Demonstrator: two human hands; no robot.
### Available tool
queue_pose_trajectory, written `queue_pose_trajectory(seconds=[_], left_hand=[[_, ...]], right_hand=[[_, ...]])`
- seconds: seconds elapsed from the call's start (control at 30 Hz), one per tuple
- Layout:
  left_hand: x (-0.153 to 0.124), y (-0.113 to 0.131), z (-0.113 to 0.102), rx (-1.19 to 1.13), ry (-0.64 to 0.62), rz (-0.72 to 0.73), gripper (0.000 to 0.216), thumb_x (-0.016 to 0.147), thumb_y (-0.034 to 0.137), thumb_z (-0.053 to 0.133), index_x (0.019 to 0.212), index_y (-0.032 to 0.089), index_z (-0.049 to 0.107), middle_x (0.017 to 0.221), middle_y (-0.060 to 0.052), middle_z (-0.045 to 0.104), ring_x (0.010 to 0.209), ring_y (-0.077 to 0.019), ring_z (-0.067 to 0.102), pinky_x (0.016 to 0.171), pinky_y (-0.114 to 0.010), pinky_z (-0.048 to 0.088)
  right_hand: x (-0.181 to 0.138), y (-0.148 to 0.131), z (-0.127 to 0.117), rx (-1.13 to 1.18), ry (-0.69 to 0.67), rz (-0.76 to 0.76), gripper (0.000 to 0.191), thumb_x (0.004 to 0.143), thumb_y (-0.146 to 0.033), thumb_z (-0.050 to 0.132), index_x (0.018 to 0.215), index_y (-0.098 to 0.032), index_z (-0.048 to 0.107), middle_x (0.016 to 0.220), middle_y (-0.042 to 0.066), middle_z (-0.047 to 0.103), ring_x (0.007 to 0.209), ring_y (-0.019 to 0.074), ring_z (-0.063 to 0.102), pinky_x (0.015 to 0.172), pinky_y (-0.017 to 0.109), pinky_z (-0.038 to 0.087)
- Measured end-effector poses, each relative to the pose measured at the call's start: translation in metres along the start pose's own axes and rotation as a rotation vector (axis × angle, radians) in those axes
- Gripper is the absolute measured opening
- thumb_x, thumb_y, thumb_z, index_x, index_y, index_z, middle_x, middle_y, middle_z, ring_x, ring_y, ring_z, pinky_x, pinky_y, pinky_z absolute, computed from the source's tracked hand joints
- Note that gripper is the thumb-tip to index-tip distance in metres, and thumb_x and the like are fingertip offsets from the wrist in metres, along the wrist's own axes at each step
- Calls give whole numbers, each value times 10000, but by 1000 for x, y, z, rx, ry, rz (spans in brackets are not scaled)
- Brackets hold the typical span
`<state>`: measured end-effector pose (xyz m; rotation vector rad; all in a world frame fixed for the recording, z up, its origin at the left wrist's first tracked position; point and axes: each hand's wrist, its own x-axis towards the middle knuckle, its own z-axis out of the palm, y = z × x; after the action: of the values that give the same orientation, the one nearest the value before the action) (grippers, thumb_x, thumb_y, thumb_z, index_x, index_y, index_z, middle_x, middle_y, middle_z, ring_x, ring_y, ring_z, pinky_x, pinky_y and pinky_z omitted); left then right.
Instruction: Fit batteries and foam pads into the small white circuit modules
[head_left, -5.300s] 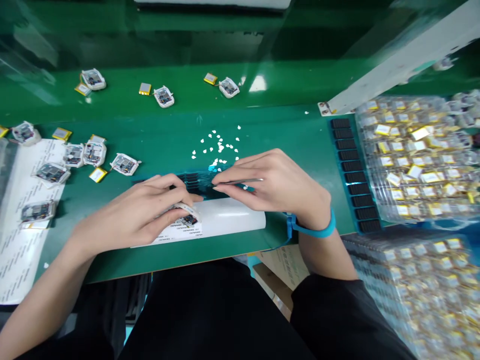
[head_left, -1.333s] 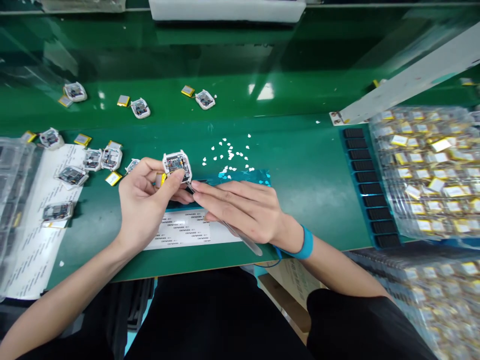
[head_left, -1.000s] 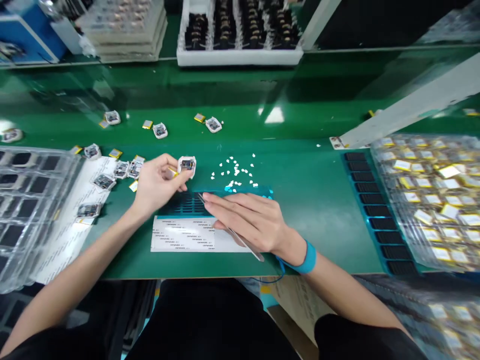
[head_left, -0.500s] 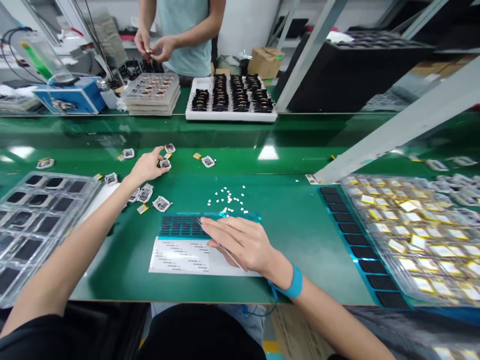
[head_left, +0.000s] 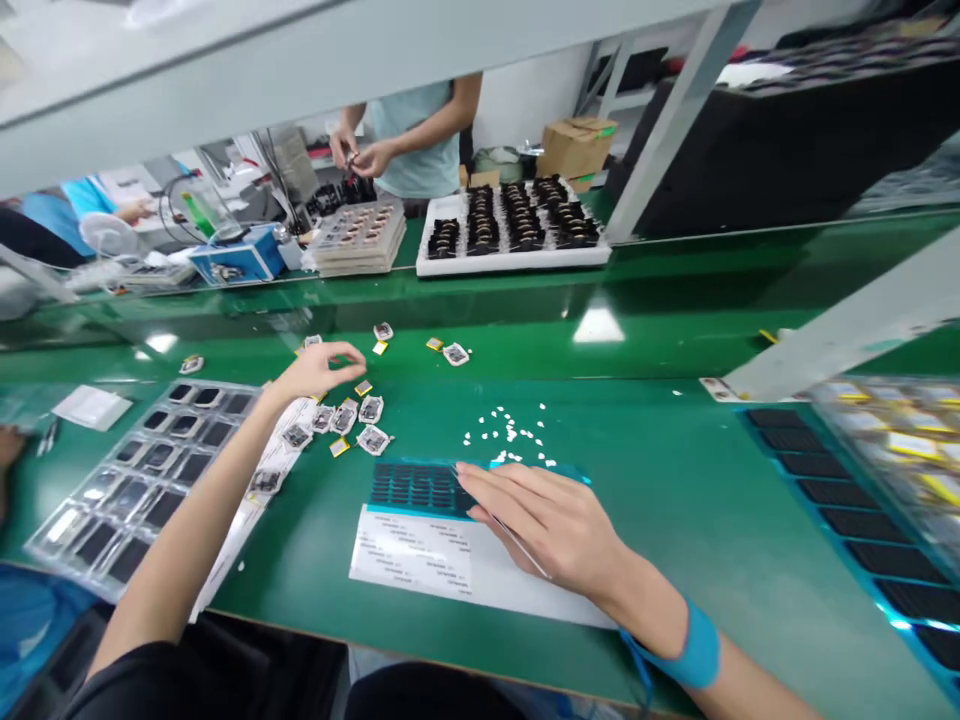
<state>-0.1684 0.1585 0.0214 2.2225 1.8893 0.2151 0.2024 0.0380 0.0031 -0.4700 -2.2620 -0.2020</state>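
Observation:
My right hand [head_left: 555, 515] grips thin metal tweezers [head_left: 517, 540], their tips at a blue-backed sheet of small black strips [head_left: 412, 487]. That sheet lies on white printed backing paper [head_left: 412, 555]. My left hand [head_left: 322, 370] is over the far left of the bench, thumb and forefinger curved with a gap between them and nothing visible inside. Just nearer to me lies a white-rimmed electronic module [head_left: 370, 409] with a small yellow-edged battery [head_left: 363, 387]. Several similar modules [head_left: 373, 440] are grouped beside it. Another module [head_left: 383, 330] lies beyond my fingers.
Small white scraps [head_left: 511, 432] are scattered beyond the sheet. A clear tray of dark-screened pieces [head_left: 161, 455] lies left; a tray of yellow-edged batteries [head_left: 915, 445] and black strip sheets [head_left: 844, 520] lie right. A slanted metal post [head_left: 840, 345] stands right. A co-worker's hands [head_left: 367, 155] are across the bench.
My left hand has let go of a module, which now lies nearer to me beside the group. The view has swung left and tilted. My right hand stays at the sheet with the tweezers.

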Motion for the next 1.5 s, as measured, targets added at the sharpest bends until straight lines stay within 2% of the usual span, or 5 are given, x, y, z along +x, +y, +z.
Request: queue_pose_trajectory(seconds=[0.27, 0.83, 0.97, 1.23, 1.5], left_hand=[[32, -46, 3, 157, 228, -398, 366, 981, 345, 643, 1292, 155, 600, 1293, -121, 619, 1111, -262, 647, 927, -475, 573], [-41, -9, 6, -124, 16, 69, 455, 848, 619, 564, 827, 220, 783, 1083, -80, 795, 997, -298, 742, 900, -382, 577], [-18, 8, 6, -103, 112, -2, 436, 975, 500, 458, 944, 177, 749, 923, -97, 790, 864, -270, 735, 857, -404, 571], [70, 85, 54, -98, 85, 168, 371, 976, 367, 649, 1278, 155, 617, 1333, -124, 613, 1195, -283, 615, 1015, -524, 518], [80, 102, 48, -146, 120, 188, 569, 752, 770, 640, 755, 201, 646, 857, -65, 730, 863, -267, 695, 770, -389, 581]], right_hand=[[1, -3, 1, 2, 40, -28, 219, 1035, -201, 506, 1054, -109, 704, 1022, 66, 801, 810, 128, 723, 683, 248, 597], [1, -6, -5, 1, 45, -66, 272, 1046, -275, 519, 1004, -112, 732, 1050, 39, 796, 783, 121, 691, 569, 246, 535], [-1, -5, -4, -4, 44, -60, 255, 1042, -269, 528, 1015, -120, 732, 1053, 31, 797, 797, 124, 692, 605, 247, 549], [-1, -1, -4, -53, 9, -65, 215, 1024, -268, 566, 1039, -126, 726, 1069, 23, 792, 807, 111, 695, 636, 237, 550], [-9, 14, 4, -283, -179, -150, 318, 1072, -398, 449, 1212, -285, 711, 1320, -22, 701, 870, 55, 696, 722, 179, 554]])
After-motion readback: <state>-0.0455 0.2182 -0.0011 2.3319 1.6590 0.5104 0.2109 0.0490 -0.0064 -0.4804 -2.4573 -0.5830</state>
